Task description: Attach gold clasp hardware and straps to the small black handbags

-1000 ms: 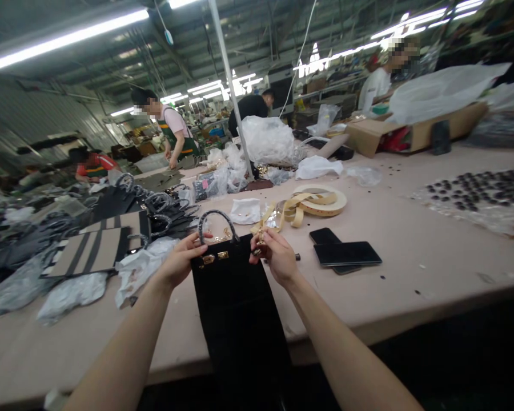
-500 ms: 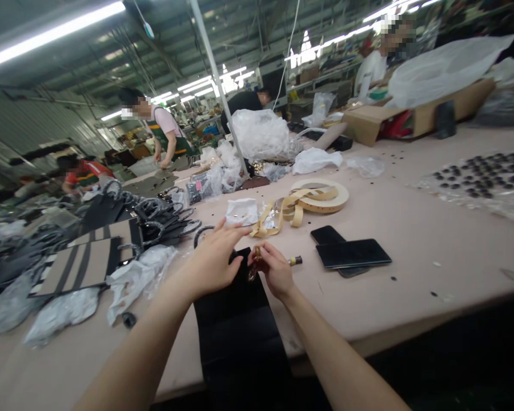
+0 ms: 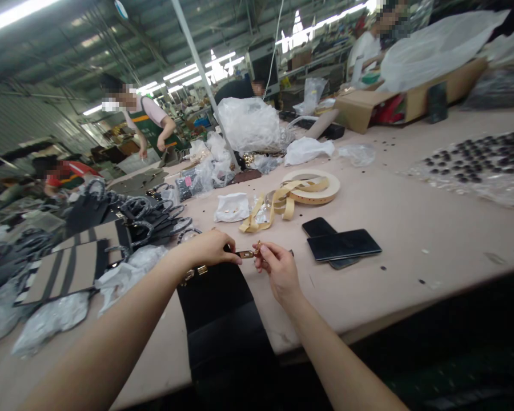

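Observation:
My left hand [image 3: 212, 248] is closed, its fingers wrapped round a dark strap end whose gold metal fitting [image 3: 246, 254] points to the right. Close by, my right hand [image 3: 279, 269] pinches a small gold clasp [image 3: 257, 248] right at the end of that fitting. Whether the two are joined is too small to tell. Below the left hand a black leather bag piece [image 3: 223, 308] lies on the table and hangs over its front edge. Another gold fitting [image 3: 202, 269] shows at its top, with a gold chain beside it.
Two black phones [image 3: 345, 245] lie stacked at the right. A roll of tan tape [image 3: 317, 187] sits further back. Striped bag panels [image 3: 75, 265] and plastic wrap fill the left. Dark round pieces [image 3: 475, 160] lie far right; a co-worker [image 3: 152, 123] stands across the table.
My left hand has gone from spread fingers to gripping the strap end. My right hand's gold clasp now meets the strap's fitting. The view has shifted slightly.

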Demonstrator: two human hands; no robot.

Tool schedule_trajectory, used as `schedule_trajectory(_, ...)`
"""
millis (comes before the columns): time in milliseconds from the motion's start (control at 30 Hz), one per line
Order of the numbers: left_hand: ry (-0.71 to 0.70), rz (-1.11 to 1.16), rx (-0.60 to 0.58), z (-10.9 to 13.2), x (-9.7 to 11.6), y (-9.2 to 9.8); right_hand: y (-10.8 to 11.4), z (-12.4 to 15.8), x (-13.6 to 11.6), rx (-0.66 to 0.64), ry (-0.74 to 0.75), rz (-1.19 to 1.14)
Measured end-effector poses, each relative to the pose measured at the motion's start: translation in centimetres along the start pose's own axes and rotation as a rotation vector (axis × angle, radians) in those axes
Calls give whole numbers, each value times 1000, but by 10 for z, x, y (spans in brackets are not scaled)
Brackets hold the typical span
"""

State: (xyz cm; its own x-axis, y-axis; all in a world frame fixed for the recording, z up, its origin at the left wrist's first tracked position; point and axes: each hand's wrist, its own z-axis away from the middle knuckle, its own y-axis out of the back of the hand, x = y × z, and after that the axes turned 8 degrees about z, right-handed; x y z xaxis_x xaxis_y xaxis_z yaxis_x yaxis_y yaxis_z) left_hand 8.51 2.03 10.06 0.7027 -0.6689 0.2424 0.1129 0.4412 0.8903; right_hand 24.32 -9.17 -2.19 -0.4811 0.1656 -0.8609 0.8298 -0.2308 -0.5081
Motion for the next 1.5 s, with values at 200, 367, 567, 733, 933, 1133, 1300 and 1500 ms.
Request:
schedule_trajectory(200,141,69,-150,-12,-7,16,-14,42,-3,30,-5,313)
schedule_trajectory(367,190,61,-245,-19,14,30,-42,50,13,5,60,575)
schedule_trajectory(567,191,-139,-237,-19,45,42,-46,47,17,43,142,639)
schedule_trajectory(733,192,-210,-233,-19,58,47,-42,44,7,-29,214,738)
schedule_trajectory(933,192,-211,-250,-20,65,48,-34,39,-4,-109,298,852)
schedule_trajectory(1133,157,-204,-260,-24,69,41,-26,38,-16,-199,377,1078)
schedule_trajectory(1300,164,-183,-279,-28,74,37,-27,41,-13,-213,408,1139)
schedule_trajectory(1500,173,-168,-328,-27,84,42,-33,49,6,-76,416,1111)
